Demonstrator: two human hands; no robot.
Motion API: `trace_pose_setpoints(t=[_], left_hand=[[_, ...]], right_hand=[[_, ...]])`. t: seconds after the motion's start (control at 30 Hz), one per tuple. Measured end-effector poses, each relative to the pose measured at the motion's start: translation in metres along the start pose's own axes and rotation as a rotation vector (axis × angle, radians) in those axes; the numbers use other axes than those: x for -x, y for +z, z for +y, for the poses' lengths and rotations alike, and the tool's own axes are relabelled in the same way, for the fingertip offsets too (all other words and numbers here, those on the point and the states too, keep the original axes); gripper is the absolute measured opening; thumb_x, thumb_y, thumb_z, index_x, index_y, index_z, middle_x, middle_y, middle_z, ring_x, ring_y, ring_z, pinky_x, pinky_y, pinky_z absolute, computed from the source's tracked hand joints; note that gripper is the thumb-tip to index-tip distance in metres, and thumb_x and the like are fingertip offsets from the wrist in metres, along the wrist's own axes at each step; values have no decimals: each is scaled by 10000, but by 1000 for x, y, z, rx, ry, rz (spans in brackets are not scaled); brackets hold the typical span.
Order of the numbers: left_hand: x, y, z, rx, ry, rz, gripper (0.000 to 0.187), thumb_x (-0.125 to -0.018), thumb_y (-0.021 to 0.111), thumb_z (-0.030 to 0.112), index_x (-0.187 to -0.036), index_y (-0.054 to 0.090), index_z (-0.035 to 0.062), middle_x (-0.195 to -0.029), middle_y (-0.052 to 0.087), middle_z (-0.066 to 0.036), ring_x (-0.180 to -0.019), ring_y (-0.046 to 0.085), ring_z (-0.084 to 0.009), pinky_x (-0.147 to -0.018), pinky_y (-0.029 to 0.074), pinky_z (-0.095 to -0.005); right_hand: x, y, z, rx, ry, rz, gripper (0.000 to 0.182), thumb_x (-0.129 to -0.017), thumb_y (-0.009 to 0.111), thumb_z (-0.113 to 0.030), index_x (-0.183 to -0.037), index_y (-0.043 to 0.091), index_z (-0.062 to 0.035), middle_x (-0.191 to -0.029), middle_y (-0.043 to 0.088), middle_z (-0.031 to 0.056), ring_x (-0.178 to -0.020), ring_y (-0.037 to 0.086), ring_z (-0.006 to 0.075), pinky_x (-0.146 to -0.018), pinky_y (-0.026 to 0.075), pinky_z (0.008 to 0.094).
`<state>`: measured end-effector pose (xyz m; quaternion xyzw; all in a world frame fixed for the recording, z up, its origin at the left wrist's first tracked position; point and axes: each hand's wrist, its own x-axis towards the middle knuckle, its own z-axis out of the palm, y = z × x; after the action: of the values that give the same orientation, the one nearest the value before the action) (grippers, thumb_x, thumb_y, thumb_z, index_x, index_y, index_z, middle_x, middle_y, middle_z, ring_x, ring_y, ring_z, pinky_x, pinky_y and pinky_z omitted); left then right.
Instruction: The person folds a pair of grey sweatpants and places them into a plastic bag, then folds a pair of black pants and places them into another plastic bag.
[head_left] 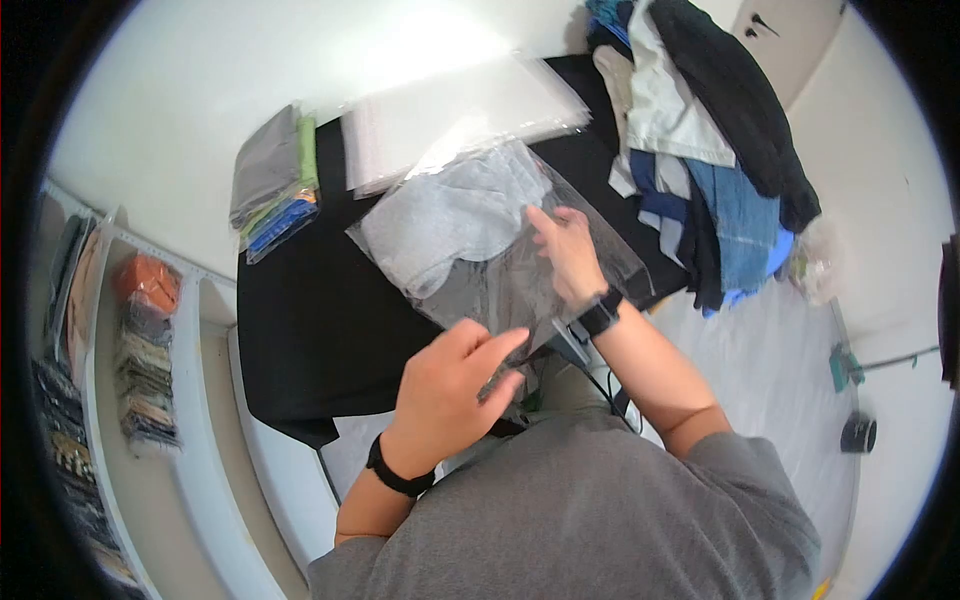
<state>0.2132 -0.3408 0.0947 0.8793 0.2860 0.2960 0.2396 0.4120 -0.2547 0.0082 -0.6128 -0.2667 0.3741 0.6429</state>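
Observation:
A grey folded garment [450,215] lies in a clear plastic bag [590,235] on the black-covered table. My left hand [450,395], with a black band at the wrist, is at the near edge of the bag. Film shows between its thumb and index finger; the other fingers are curled out of sight. Over the right part of the bag is my right hand [570,255], a dark watch on its wrist. Its fingers are stretched and apart, beside the garment's right end. Glare hides whether they are above or inside the film.
A stack of clear bags [460,105] lies behind the garment. Bagged garments [272,180] sit at the back left of the black tablecloth [310,330]. Loose clothes [735,220] pile at the right edge. Shelves [190,370] with packed clothes stand left.

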Motion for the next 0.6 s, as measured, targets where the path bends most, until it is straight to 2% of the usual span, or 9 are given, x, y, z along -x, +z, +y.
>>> trace_pose_setpoints(t=[0.03,0.1,0.17,0.23,0.3,0.43,0.47,0.53,0.6], left_hand=[[-9,-6,11,-56,27,-7,438,-681,685,78,-1112,610,55,-813,505,-94,-694,530,-233,-599,437,-332],[-25,-7,26,-105,69,-27,491,-671,727,144,-1136,596,53,-847,506,-97,-742,533,-243,-640,444,-340],[-42,0,37,-186,121,-81,621,-647,762,247,-1196,553,45,-900,496,-101,-823,523,-257,-702,447,-357],[-59,10,42,-222,143,-120,614,-659,740,198,-1206,525,19,-906,498,-111,-830,529,-274,-703,460,-357],[-73,26,36,-482,128,-139,619,-643,718,138,-1204,497,-1,-917,505,-132,-859,537,-280,-692,473,-354],[-87,48,16,-797,75,-141,485,-665,648,87,-1118,512,-24,-910,548,-123,-818,567,-245,-633,493,-322],[-92,52,11,-807,120,-66,308,-717,599,87,-1005,551,-10,-832,589,-107,-754,608,-234,-590,500,-323],[-105,60,6,-761,53,-82,235,-737,579,84,-956,562,1,-795,601,-111,-727,624,-239,-571,501,-336],[-111,66,4,-716,-18,-99,166,-757,560,82,-907,572,12,-759,613,-114,-700,640,-244,-551,502,-349]], right_hand=[[-6,-1,1,-5,10,26,551,-800,692,-330,-1117,485,71,-958,547,88,-734,553,174,-591,423,276],[-25,-5,2,-179,210,-226,561,-791,705,-361,-1110,494,50,-982,546,103,-754,546,164,-578,415,264],[-33,-2,-2,-240,242,-269,569,-783,713,-371,-1106,497,44,-964,550,103,-743,539,158,-567,409,259],[-32,1,-12,-297,270,-335,577,-774,722,-381,-1103,500,39,-946,554,103,-731,533,153,-556,402,255],[-29,4,-30,-106,428,-259,554,-775,725,-373,-1075,506,38,-875,548,86,-713,513,150,-544,392,260],[-43,6,-26,32,296,-301,489,-750,727,-452,-889,561,-14,-744,503,24,-611,458,107,-487,354,261],[-48,7,-25,33,289,-305,489,-750,727,-452,-889,561,-14,-744,503,24,-611,458,107,-487,354,261],[-51,11,-27,91,308,-402,476,-746,721,-473,-824,571,-28,-727,511,9,-532,436,95,-445,337,266],[-47,11,-37,21,298,-472,458,-756,729,-426,-876,559,-18,-726,515,9,-513,434,92,-434,333,258]])
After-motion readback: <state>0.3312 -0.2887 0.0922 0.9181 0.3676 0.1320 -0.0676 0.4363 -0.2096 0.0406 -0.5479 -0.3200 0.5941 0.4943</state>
